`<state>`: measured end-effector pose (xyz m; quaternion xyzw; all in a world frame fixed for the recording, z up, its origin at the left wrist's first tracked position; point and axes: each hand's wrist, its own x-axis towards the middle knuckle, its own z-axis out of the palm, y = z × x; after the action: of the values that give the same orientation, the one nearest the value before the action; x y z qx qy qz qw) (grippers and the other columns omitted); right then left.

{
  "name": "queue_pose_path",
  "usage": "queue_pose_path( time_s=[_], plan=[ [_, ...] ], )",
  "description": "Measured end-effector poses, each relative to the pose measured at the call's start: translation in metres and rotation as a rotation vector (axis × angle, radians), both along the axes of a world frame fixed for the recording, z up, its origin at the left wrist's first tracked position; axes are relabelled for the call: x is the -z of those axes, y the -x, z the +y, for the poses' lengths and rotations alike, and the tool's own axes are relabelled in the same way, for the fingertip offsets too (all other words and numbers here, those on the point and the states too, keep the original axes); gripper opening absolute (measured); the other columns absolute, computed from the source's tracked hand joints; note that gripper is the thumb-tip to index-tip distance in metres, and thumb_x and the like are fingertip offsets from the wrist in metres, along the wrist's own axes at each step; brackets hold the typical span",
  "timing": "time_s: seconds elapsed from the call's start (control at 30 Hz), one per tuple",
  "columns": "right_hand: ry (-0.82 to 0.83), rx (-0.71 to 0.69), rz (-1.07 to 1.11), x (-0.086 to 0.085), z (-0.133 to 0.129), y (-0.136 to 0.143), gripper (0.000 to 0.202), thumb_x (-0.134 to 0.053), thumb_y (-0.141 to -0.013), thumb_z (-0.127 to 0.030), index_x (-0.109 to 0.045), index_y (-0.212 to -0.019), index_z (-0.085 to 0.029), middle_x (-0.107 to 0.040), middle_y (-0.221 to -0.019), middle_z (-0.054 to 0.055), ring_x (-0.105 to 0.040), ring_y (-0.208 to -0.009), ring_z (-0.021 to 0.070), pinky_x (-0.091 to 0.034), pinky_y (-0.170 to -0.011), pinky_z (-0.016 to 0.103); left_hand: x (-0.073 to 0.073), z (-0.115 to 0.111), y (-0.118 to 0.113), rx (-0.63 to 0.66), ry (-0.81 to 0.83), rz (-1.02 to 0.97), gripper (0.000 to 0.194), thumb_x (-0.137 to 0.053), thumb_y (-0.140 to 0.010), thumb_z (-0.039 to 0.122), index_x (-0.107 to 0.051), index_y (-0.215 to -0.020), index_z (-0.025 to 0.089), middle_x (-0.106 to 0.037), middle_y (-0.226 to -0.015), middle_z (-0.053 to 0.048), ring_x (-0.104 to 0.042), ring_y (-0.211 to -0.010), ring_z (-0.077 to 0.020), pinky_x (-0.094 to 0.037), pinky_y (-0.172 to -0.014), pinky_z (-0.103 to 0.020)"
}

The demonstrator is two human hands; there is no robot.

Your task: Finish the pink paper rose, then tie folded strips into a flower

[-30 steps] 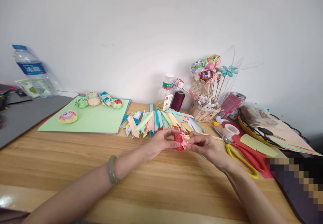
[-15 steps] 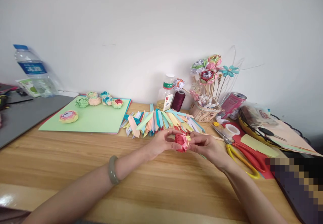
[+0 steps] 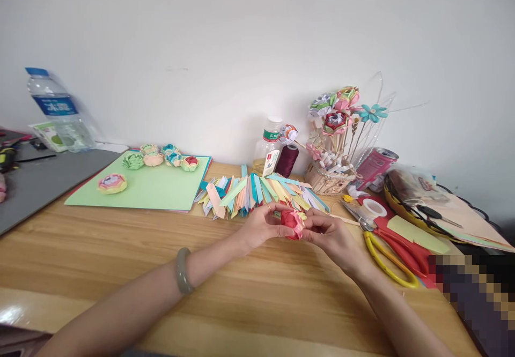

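A red and pink paper flower with a pale yellow part is held above the wooden table. My left hand is closed around its left side, thumb in front. On its right side, the fingers of my right hand pinch the flower's edge near the yellow part; the fingertips are partly hidden. Just behind both hands lies a heap of coloured paper strips. A finished-looking yellow and pink paper flower rests on a green paper sheet at the left, with several more flowers behind it.
To the right lie scissors with red and yellow handles and a roll of tape. A basket of paper flowers, a thread spool and a small bottle stand by the wall. A water bottle leans at the far left.
The whole view has shifted slightly, so things appear a little farther right. The flower has tilted a little between my hands, showing more of its yellow part.
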<state>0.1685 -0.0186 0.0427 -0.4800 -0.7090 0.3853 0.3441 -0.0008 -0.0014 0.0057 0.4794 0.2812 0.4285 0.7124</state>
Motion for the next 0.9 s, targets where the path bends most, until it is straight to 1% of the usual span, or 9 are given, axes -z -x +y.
queue_pose_path(
  time_s=[0.1, 0.33, 0.43, 0.53, 0.6, 0.77, 0.9],
  plan=[
    [-0.017, 0.016, -0.010, 0.0006, 0.0000, 0.0003, 0.025, -0.062, -0.068, -0.040, -0.063, -0.056, -0.018, -0.049, -0.063, 0.000, -0.045, -0.060, 0.0130, -0.035, -0.057, 0.026, -0.0010, -0.0002, -0.0001, -0.030, -0.002, -0.015, 0.048, -0.078, -0.049, 0.026, -0.055, -0.090, 0.016, -0.060, -0.089, -0.003, -0.057, -0.079, -0.0138, -0.042, -0.075, -0.029],
    [-0.048, 0.026, -0.060, 0.0026, 0.0005, -0.0004, 0.025, -0.067, -0.063, -0.039, -0.060, -0.053, -0.017, -0.048, -0.060, -0.001, -0.045, -0.060, 0.0133, -0.035, -0.056, 0.026, 0.0033, 0.0006, 0.0007, 0.049, -0.017, 0.033, 0.047, -0.076, -0.053, 0.027, -0.054, -0.093, 0.016, -0.060, -0.079, -0.003, -0.056, -0.074, -0.0145, -0.043, -0.074, -0.032],
    [-0.024, -0.035, -0.042, 0.0026, 0.0018, -0.0027, 0.027, -0.064, -0.067, -0.041, -0.062, -0.055, -0.017, -0.049, -0.063, 0.000, -0.045, -0.061, 0.0131, -0.035, -0.057, 0.026, 0.0025, 0.0006, 0.0008, 0.047, -0.004, 0.028, 0.048, -0.076, -0.052, 0.028, -0.055, -0.093, 0.016, -0.060, -0.079, -0.003, -0.056, -0.076, -0.0152, -0.043, -0.074, -0.032],
    [-0.009, -0.098, -0.025, 0.0029, 0.0031, -0.0045, 0.026, -0.061, -0.071, -0.041, -0.065, -0.061, -0.017, -0.050, -0.066, 0.001, -0.046, -0.063, 0.0130, -0.036, -0.059, 0.026, 0.0005, 0.0004, 0.0007, -0.001, 0.003, 0.012, 0.047, -0.077, -0.050, 0.027, -0.056, -0.091, 0.016, -0.060, -0.083, -0.003, -0.056, -0.076, -0.0142, -0.043, -0.075, -0.031],
    [-0.012, -0.085, -0.027, 0.0032, 0.0034, -0.0042, 0.026, -0.062, -0.070, -0.041, -0.066, -0.062, -0.017, -0.050, -0.065, 0.001, -0.046, -0.062, 0.0130, -0.036, -0.059, 0.026, 0.0002, 0.0004, 0.0004, -0.010, 0.003, 0.011, 0.048, -0.077, -0.049, 0.027, -0.055, -0.091, 0.015, -0.060, -0.084, -0.003, -0.056, -0.076, -0.0140, -0.043, -0.075, -0.031],
    [-0.034, -0.007, -0.042, 0.0037, 0.0028, -0.0002, 0.030, -0.066, -0.064, -0.044, -0.062, -0.053, -0.017, -0.049, -0.060, 0.000, -0.046, -0.060, 0.0132, -0.036, -0.057, 0.026, 0.0038, 0.0012, -0.0004, 0.018, -0.022, 0.069, 0.049, -0.076, -0.051, 0.029, -0.055, -0.093, 0.017, -0.060, -0.082, -0.003, -0.056, -0.076, -0.0158, -0.043, -0.072, -0.032],
    [-0.031, -0.028, -0.044, 0.0015, 0.0024, -0.0009, 0.030, -0.062, -0.068, -0.046, -0.064, -0.057, -0.017, -0.050, -0.062, 0.001, -0.047, -0.061, 0.0133, -0.037, -0.058, 0.027, 0.0025, 0.0015, -0.0004, 0.003, -0.015, 0.024, 0.046, -0.076, -0.053, 0.029, -0.056, -0.093, 0.016, -0.060, -0.088, -0.003, -0.055, -0.077, -0.0143, -0.043, -0.074, -0.030]
  ],
)
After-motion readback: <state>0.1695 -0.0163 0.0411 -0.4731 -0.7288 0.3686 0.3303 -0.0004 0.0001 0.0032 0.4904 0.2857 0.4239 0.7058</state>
